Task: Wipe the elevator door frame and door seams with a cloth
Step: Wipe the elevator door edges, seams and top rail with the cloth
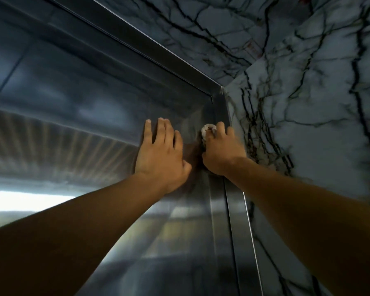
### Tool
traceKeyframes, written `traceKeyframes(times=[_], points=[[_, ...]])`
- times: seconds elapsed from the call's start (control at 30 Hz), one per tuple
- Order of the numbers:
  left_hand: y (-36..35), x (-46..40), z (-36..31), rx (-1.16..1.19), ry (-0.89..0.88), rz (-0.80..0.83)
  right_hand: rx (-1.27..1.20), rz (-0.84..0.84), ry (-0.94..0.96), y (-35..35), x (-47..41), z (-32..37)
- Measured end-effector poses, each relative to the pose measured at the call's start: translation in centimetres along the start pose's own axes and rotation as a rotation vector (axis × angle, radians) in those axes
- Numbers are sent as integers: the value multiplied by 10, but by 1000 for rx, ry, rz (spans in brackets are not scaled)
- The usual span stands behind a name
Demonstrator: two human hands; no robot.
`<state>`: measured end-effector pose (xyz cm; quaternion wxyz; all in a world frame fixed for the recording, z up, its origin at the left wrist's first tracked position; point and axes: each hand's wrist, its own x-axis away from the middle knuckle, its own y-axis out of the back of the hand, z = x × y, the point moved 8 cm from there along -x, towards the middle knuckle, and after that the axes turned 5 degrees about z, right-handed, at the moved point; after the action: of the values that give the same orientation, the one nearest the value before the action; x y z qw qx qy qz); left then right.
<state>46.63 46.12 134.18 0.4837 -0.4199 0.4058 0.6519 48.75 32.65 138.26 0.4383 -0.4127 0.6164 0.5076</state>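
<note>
2 hands on 1 steel door (107, 116): left hand (161, 155) flat, right hand (219, 152) around 1 cloth (206, 130).

Under my flat left hand (161, 155) the brushed grey stainless-steel elevator door (77, 97) looks smooth and glossy, as does the steel door frame (236, 210). My right hand (219, 150) grips a soft, nubby whitish cloth (206, 130). The white, black-veined marble wall (308, 92) looks polished.

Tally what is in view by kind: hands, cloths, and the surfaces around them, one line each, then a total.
Hands: 2, the left hand flat on the metal, the right hand gripping the cloth.
Cloths: 1, a pale cloth bunched against the seam.
Steel surfaces: 2, the elevator door and the door frame.
Marble walls: 1, the veined marble wall.
Total: 6
</note>
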Motion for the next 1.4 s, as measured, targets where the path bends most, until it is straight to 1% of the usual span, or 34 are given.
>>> traceKeyframes(times=[0.27,0.4,0.57,0.67,0.83,1.1,1.4], points=[[2,39,-13,38,-35,80,-20,86,-6,-12,46,2],[-4,64,-37,33,-82,121,-50,122,-9,-17,68,3],[-10,88,-66,12,-126,172,-30,103,21,-25,91,4],[-15,95,-73,-15,-122,188,-28,72,20,-26,92,2],[-17,99,-73,4,-102,185,-52,44,28,-28,98,3],[-19,125,-80,8,-98,207,-63,57,51,-36,133,6],[-14,161,-89,-26,-80,227,-47,108,45,-54,181,11]])
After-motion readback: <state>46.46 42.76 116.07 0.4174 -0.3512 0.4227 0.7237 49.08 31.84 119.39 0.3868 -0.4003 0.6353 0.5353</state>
